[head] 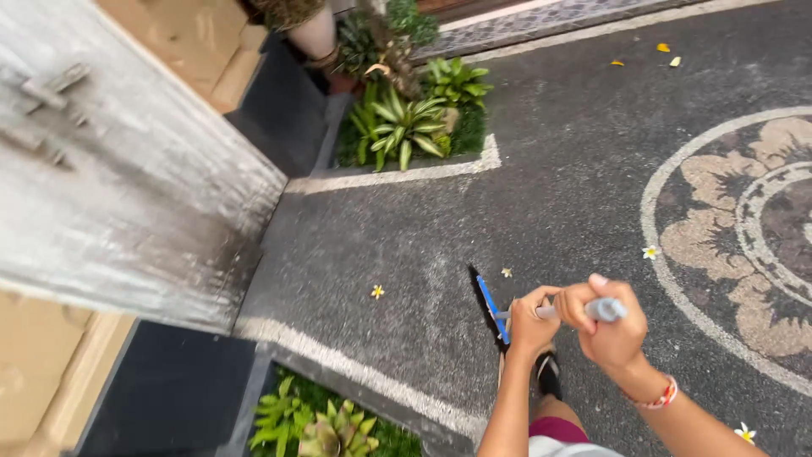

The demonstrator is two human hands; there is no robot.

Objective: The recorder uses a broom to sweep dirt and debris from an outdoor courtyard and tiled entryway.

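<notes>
You stand on the dark pebbled pavement [558,169], with both hands clenched on a long pale handle [584,310] that runs from your right hand [613,326] leftward and down through your left hand [533,320]. Its blue head [492,309], likely a broom or squeegee, rests on the ground just left of your left hand. A small fallen flower [377,291] lies farther left.
</notes>
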